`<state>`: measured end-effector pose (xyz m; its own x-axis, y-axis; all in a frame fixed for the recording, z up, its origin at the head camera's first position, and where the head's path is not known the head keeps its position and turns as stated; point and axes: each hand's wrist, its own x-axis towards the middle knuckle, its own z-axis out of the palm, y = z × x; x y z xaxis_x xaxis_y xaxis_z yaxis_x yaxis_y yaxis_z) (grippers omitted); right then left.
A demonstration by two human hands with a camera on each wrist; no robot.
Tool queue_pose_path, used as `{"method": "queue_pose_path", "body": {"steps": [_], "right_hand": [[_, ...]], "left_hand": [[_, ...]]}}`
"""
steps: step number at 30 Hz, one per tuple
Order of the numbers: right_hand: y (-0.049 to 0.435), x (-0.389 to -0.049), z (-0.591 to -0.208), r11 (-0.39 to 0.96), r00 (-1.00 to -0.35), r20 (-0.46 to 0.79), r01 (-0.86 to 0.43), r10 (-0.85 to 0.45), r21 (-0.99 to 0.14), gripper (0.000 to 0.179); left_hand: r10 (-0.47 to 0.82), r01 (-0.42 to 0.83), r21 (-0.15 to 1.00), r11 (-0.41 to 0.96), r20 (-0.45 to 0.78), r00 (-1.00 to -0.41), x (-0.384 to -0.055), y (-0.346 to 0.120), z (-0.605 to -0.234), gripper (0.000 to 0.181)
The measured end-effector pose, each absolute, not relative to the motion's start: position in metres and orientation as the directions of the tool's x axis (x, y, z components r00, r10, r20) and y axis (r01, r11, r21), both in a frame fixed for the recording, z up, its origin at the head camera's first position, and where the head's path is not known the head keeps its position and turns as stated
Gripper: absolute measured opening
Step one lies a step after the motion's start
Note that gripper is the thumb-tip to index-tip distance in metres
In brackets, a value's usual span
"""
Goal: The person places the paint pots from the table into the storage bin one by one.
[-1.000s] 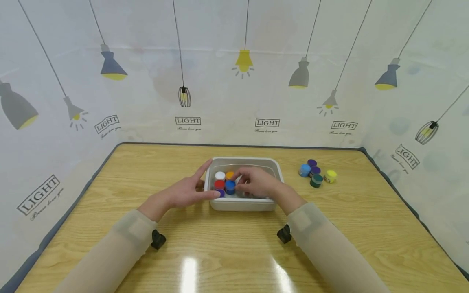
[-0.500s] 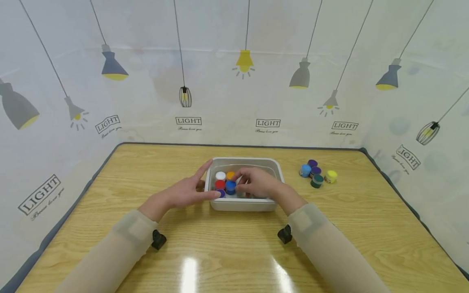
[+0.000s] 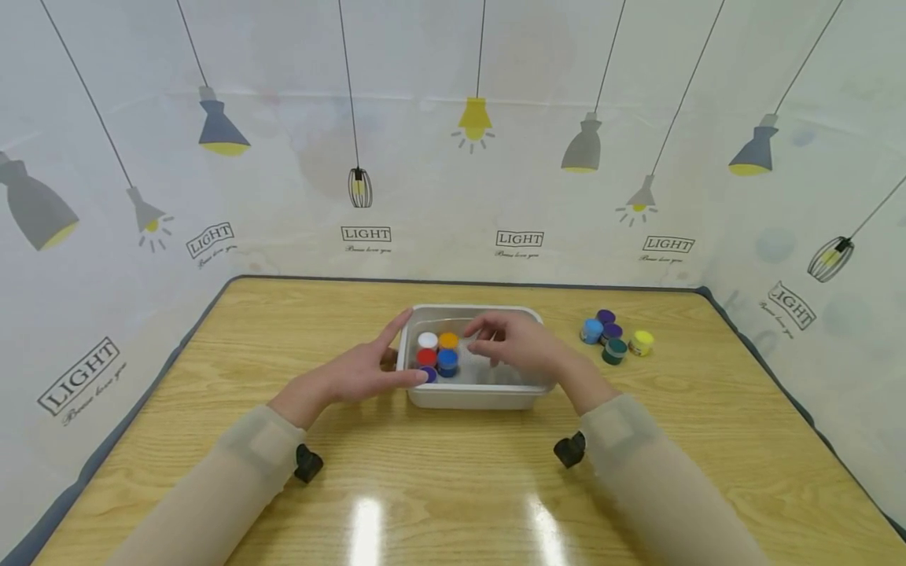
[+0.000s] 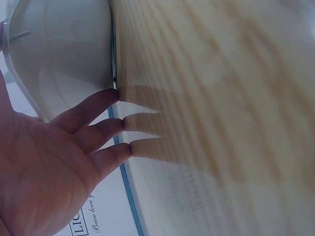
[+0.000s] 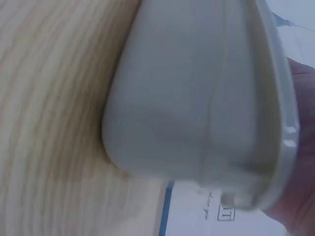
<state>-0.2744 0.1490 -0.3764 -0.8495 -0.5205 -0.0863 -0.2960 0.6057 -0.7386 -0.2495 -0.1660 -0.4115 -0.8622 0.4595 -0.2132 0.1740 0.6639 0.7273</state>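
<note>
A white plastic container [image 3: 470, 399] sits mid-table with small paint jars standing in its left half: a white-lidded jar [image 3: 428, 340], an orange jar [image 3: 448, 340], a red jar [image 3: 426, 358], a blue jar [image 3: 447, 363] and a purple jar [image 3: 428, 374]. My left hand [image 3: 361, 371] rests at the container's left end, index finger along the rim and thumb over the front corner. In the left wrist view, its other fingers [image 4: 101, 132] reach down to the table. Over the container's right half hangs my right hand [image 3: 520, 343], fingers loosely bent, holding nothing visible.
Right of the container stand a light blue jar [image 3: 591, 331], two purple jars [image 3: 605, 317], a dark green jar [image 3: 614, 350] and a yellow jar [image 3: 641, 343]. Behind the wooden table [image 3: 439, 487] rises a lamp-printed cloth [image 3: 439, 196].
My right hand has moved right, away from the blue and orange jars, which are now in full view. My left hand stays at the container's left end.
</note>
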Motion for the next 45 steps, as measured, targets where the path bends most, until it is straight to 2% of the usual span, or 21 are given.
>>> {"method": "queue_pose_path", "body": {"steps": [9, 19, 32, 45], "right_hand": [[0.197, -0.265, -0.359, 0.570, -0.889, -0.038, -0.260, -0.457, -0.780, 0.035], [0.266, -0.251, -0.367, 0.616, -0.942, 0.022, -0.236, -0.334, -0.752, 0.032], [0.354, -0.228, -0.395, 0.697, -0.970, -0.025, -0.155, -0.241, -0.701, 0.049], [0.399, -0.239, -0.411, 0.736, -0.988, -0.075, -0.048, -0.134, -0.676, 0.061]], "left_hand": [[0.474, 0.200, 0.721, 0.664, -0.199, -0.858, -0.251, -0.168, -0.413, 0.113], [0.474, 0.195, 0.721, 0.665, -0.206, -0.856, -0.250, -0.167, -0.413, 0.113], [0.468, 0.192, 0.716, 0.672, -0.208, -0.859, -0.249, -0.167, -0.410, 0.113], [0.467, 0.203, 0.703, 0.682, -0.205, -0.860, -0.249, -0.168, -0.411, 0.114]]}}
